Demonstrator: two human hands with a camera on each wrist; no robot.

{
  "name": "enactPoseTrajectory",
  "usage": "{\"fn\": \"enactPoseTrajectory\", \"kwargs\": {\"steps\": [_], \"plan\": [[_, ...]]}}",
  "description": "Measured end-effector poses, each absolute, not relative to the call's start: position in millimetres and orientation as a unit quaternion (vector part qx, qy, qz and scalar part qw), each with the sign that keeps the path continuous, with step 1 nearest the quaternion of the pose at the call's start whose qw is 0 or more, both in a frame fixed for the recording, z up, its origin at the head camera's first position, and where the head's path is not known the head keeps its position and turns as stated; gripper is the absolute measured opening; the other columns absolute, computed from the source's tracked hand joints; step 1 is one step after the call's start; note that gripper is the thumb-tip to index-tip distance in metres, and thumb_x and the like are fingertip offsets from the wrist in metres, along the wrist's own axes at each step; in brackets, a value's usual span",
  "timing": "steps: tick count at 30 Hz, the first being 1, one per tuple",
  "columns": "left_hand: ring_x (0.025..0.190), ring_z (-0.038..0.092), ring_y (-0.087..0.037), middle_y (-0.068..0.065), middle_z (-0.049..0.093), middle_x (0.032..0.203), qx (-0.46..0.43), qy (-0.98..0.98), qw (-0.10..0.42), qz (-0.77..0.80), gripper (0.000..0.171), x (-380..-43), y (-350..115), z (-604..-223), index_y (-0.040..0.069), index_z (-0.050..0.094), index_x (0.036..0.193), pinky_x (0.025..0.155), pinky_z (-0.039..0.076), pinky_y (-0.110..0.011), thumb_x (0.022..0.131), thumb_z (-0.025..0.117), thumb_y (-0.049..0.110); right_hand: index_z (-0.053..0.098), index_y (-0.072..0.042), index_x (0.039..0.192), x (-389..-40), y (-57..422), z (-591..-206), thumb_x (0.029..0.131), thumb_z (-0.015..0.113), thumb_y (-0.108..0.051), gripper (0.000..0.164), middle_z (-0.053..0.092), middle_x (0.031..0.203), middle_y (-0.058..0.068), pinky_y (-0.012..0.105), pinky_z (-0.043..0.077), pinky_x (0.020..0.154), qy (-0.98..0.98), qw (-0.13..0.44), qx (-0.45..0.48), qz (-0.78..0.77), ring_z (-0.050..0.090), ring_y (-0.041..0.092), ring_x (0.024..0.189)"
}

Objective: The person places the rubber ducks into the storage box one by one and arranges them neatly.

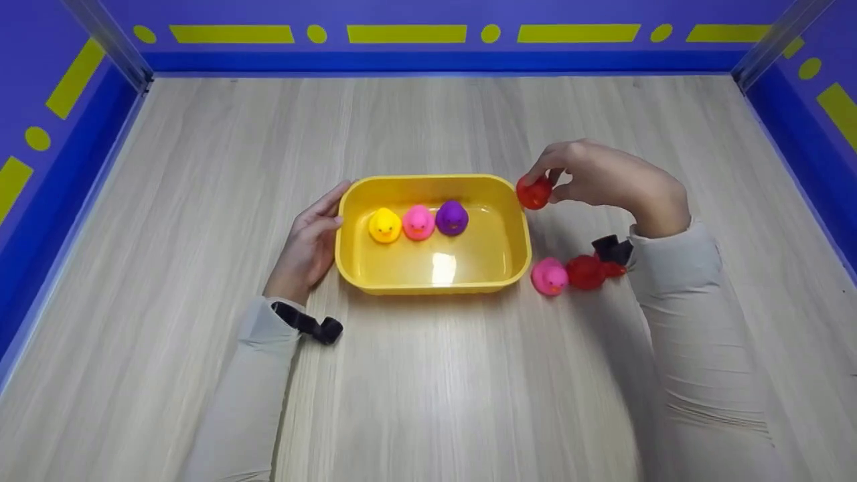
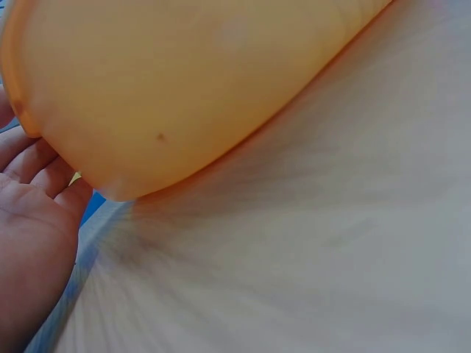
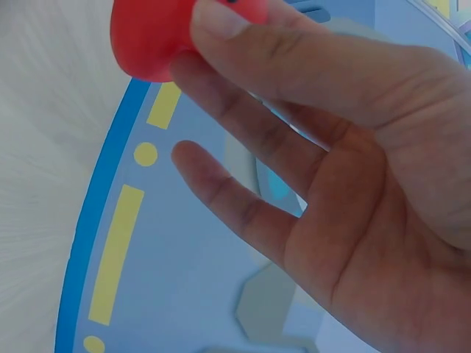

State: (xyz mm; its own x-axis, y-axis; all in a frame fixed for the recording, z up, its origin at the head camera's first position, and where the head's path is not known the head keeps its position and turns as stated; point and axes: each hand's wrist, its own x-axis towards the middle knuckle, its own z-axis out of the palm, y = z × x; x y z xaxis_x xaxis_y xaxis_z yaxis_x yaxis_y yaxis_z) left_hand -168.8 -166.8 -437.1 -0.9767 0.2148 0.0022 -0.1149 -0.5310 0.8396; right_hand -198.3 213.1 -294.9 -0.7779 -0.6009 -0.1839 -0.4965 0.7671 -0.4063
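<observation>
Head view: red duck [image 1: 533, 195] pinched between right hand [image 1: 602, 174] thumb and fingers, just beside the right end of yellow tub [image 1: 428, 289]. Left hand [image 1: 309, 244], fingers fairly straight, rests against tub's left end, well apart from red duck.

left forearm [image 1: 244, 388] is angled up from the bottom of the head view, with the left hand [image 1: 308, 244] pointed forward, palm turned inward and fingers [image 2: 33, 158] mostly straight; right forearm [image 1: 689, 348] is stretched further forward, and a pretty sharp leftward bend is made at the right wrist [image 1: 659, 214]; right hand [image 1: 596, 174] is set in a pinch, thumb [image 3: 221, 18] bent in; lowest finger [image 3: 221, 187] is held off from the rest, kinda loose.
</observation>
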Motion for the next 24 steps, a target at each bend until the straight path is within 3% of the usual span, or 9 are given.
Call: {"fn": "enactPoseTrajectory", "kwargs": {"steps": [24], "plan": [[0.145, 0.028, -0.024, -0.017, 0.027, 0.157, 0.053, 0.477, 0.093, 0.872, 0.060, -169.3, -166.8, -438.6, -0.006, 0.026, 0.148, 0.117, 0.029, -0.033, 0.088, 0.035, -0.010, 0.070, -0.009, 0.116, -209.2, 177.4, -294.8, 0.081, 0.069, 0.006, 0.038, 0.068, 0.113, 0.009, 0.041, 0.056, 0.090, 0.926, 0.189, -0.289, -0.149, 0.063, 0.025, 0.104]]}}
